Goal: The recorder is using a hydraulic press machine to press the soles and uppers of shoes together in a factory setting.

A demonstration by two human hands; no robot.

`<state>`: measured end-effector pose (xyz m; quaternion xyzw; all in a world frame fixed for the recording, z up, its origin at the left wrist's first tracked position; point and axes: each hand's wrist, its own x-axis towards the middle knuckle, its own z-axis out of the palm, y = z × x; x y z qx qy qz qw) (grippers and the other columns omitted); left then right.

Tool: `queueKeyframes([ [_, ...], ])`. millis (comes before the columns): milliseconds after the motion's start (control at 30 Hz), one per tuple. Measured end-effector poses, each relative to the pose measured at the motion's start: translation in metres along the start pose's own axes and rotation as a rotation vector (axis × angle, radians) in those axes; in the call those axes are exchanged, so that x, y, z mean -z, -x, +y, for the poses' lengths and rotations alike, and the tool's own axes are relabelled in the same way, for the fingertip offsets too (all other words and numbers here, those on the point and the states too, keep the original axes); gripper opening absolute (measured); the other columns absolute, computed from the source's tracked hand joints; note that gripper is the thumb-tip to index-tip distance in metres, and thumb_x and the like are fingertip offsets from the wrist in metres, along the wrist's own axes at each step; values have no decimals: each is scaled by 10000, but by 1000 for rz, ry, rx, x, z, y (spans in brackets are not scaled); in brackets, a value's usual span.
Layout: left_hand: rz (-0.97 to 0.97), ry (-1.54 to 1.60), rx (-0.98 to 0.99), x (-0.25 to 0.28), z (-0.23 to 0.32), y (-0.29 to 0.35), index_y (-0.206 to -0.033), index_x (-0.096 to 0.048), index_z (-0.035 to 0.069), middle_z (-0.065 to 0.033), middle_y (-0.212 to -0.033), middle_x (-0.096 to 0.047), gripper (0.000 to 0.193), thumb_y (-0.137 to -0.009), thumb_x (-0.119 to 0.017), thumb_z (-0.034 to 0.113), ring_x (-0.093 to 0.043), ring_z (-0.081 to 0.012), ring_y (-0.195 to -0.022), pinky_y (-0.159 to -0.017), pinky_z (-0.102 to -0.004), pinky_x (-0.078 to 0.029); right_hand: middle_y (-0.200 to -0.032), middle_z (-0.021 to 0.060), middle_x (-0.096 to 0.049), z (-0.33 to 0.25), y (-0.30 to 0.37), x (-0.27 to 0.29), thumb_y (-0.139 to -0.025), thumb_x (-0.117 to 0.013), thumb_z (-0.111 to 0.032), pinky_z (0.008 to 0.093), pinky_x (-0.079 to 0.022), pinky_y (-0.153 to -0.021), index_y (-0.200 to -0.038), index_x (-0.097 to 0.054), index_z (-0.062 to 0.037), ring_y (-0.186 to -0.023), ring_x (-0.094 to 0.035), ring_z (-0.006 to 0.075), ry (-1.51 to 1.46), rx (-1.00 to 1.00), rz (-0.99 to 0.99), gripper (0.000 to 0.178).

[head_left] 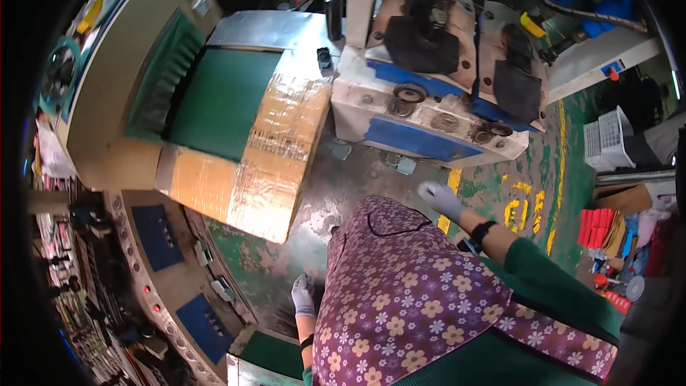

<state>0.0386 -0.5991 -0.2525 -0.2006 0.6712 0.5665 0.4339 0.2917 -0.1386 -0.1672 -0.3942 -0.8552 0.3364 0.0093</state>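
Observation:
My left hand (303,294), in a pale grey glove, hangs beside my apron at the lower middle. Its fingers are loosely bent and a little apart, with nothing seen in them. On the right, my right hand (442,201), gloved the same way, is held out over the floor, slightly blurred; its fingers look loose and no object shows in it. Neither hand touches anything. Between them spreads my purple flowered apron (407,293). Ahead and left, nearest my left hand, is a bench covered with taped cardboard (268,164), with a green surface (225,96) set into it.
A beige machine housing (118,114) with a green pleated curtain stands left. Ahead is a white and blue machine (429,125) with dark pads on top. A curved panel with blue pads (158,237) lies lower left. White baskets (607,139) and red bundles (597,227) are at right.

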Motion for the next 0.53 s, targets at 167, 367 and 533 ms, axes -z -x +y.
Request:
queueKeyframes([
  [167,-163,-489,-74,67,-48,-5,-1286,-583,107,-63,-1164,-668,394,-949,-597,311,-640,-192,-962,-860,-375,-456,-895,124,-687,63,103,-39,-912,-549,-336,445,-517,-737,-931,-679,-91,-840,-658,343,255,-186,-235,278],
  [367,43,-186,229,124,-63,-32,-1265,-594,128,-53,-1122,-667,391,-920,-627,310,-641,-208,-924,-807,-384,-455,-827,97,-690,55,164,-48,-921,-582,-337,390,-514,-681,-966,-706,-84,-749,-664,266,125,-461,-287,286],
  [533,216,90,250,142,-30,-60,-1297,-565,135,-90,-1151,-656,427,-915,-639,312,-623,-261,-1000,-858,-414,-451,-840,107,-740,26,145,-65,-871,-645,-446,387,-540,-691,-960,-743,-72,-747,-707,218,15,-650,-383,396],
])
